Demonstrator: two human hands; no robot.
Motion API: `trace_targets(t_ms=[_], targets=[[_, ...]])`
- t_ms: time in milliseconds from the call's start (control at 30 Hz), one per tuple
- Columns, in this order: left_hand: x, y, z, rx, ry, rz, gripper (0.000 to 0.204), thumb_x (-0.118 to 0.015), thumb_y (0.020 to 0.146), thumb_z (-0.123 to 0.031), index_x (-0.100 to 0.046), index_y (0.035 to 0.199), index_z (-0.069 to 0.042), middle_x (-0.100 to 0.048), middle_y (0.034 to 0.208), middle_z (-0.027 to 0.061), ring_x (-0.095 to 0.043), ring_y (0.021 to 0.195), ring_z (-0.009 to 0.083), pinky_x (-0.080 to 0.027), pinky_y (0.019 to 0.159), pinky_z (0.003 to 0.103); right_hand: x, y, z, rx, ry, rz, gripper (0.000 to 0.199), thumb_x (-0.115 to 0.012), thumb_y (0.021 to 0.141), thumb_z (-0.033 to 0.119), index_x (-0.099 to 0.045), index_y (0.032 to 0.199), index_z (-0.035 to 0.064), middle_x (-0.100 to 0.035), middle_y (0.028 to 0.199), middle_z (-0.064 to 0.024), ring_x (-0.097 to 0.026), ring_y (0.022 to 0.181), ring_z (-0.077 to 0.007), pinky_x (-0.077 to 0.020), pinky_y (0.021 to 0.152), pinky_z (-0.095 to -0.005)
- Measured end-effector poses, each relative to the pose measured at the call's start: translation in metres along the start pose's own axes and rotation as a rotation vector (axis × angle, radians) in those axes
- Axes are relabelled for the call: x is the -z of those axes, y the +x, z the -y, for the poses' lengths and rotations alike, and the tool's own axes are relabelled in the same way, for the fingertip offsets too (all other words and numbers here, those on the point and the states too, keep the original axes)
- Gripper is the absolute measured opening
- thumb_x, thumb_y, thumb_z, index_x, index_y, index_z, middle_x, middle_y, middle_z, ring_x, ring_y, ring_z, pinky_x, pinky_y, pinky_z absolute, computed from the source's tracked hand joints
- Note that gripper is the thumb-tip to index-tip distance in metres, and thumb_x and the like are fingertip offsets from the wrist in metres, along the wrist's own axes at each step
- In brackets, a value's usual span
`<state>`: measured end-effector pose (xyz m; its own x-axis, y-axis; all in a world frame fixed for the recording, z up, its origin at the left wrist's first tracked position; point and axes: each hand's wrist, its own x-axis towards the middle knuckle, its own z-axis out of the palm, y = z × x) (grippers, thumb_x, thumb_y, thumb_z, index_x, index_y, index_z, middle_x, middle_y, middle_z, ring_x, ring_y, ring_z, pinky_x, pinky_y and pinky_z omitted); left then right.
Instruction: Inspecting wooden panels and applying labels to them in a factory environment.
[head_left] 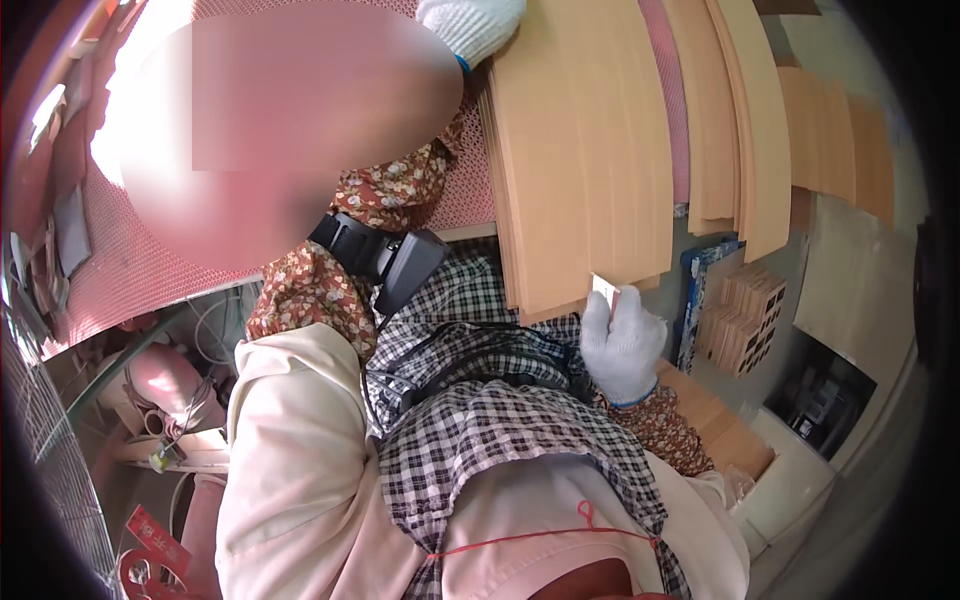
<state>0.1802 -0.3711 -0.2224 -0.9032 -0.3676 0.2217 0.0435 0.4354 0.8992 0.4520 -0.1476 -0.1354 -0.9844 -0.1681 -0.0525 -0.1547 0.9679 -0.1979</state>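
My right hand [624,345], in a white knit glove, is closed on a small flat piece, white with a reddish-brown edge [604,289]. Its tip meets the near edge of a stack of thin tan boards [580,150]. My left hand [474,28], gloved the same way, lies at the far left edge of that stack. The top of the picture cuts it off and a blurred patch lies beside it, so its fingers do not show.
A pink perforated mat [130,260] covers the worktop under the stack. More tan boards [740,120] lie to the right. Beyond my right hand stand bundled wood pieces with dark square holes [740,320]. Below left sit a pink machine [170,385] and a wire grille [50,450].
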Motion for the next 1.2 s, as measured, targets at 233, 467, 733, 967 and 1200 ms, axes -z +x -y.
trace_targets(t_ms=[233,467,733,967,1200], targets=[[-0.009,-0.008,-0.007,0.026,0.005,0.082,0.078,-0.067,0.089,-0.031,-0.035,0.154,0.0,-0.046,0.152,0.0273,-0.05,0.136,0.0436,-0.04,0.115,0.045,-0.017,-0.037,-0.021,0.006,0.029,-0.1,0.018,-0.07,0.091,0.015,-0.057,0.082,0.0048,-0.056,0.058,-0.0119,-0.057,0.048,-0.0312,-0.0462,0.047,-0.0438],[-0.01,-0.004,0.014,-0.025,-0.007,0.01,0.077,-0.065,0.09,-0.031,-0.036,0.154,0.0,-0.045,0.152,0.028,-0.048,0.138,0.0439,-0.039,0.116,0.044,-0.007,-0.021,0.014,0.017,0.117,-0.012,0.023,-0.07,0.09,0.016,-0.054,0.077,0.0067,-0.055,0.055,-0.0112,-0.058,0.045,-0.0305,-0.0464,0.045,-0.042],[-0.012,-0.001,0.021,-0.021,-0.001,-0.036,0.065,-0.053,0.095,-0.027,-0.038,0.153,-0.002,-0.046,0.151,0.0277,-0.05,0.134,0.0459,-0.04,0.114,0.047,-0.003,-0.018,0.021,0.047,0.05,0.061,0.022,-0.069,0.091,0.017,-0.054,0.079,0.0062,-0.057,0.055,-0.0111,-0.06,0.046,-0.0295,-0.0472,0.045,-0.0414],[-0.016,-0.008,0.018,0.108,-0.012,0.028,0.059,-0.051,0.096,-0.025,-0.041,0.152,-0.008,-0.056,0.14,0.0293,-0.058,0.122,0.0496,-0.045,0.106,0.052,0.001,-0.014,0.021,0.035,0.052,0.116,0.022,-0.067,0.092,0.016,-0.053,0.079,0.0061,-0.058,0.055,-0.0115,-0.061,0.046,-0.0294,-0.0476,0.045,-0.0418],[-0.016,-0.005,0.019,-0.046,-0.031,-0.094,0.057,-0.052,0.096,-0.022,-0.043,0.149,-0.003,-0.055,0.141,0.0298,-0.056,0.125,0.0483,-0.044,0.108,0.05,-0.001,-0.011,0.021,0.008,0.103,0.08,0.022,-0.067,0.093,0.016,-0.053,0.08,0.005,-0.057,0.055,-0.0112,-0.061,0.047,-0.03,-0.0483,0.046,-0.0417]])
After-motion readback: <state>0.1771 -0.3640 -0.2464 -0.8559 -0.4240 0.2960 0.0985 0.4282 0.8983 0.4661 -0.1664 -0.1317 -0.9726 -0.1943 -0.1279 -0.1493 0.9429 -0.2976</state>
